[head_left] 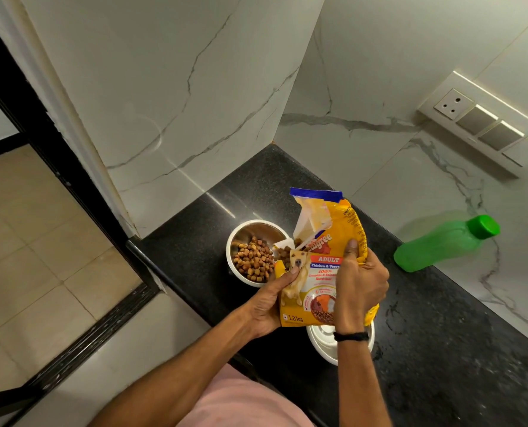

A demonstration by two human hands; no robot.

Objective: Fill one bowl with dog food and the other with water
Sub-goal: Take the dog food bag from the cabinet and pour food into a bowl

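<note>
I see my left hand (272,303) and right hand (359,285) both closed on the yellow plastic dog food bag (321,266). It stands between them, tilted, above the black speckled stone table (441,334).

The left hand grips the bag's lower left edge, with the thumb pressed on the printed dog. The right hand wraps the bag's right side, its thumb lying up the front. A black band (350,335) sits on that wrist.

The bag's torn mouth faces away from the right hand, just beyond the left thumb. Brown kibble pieces (251,260) show in the mouth and lie heaped in the round steel bowl (256,230) right beyond the left hand's fingertips.

I count two bowls. The second, a pale shiny bowl (322,346), sits under my right wrist, partly covered by the bag. I cannot tell what is in it.

There is one bag and one bottle. The green plastic bottle with a green cap (441,245) lies on its side on the table, well out past the right hand, against the white marble wall (379,149).
</note>
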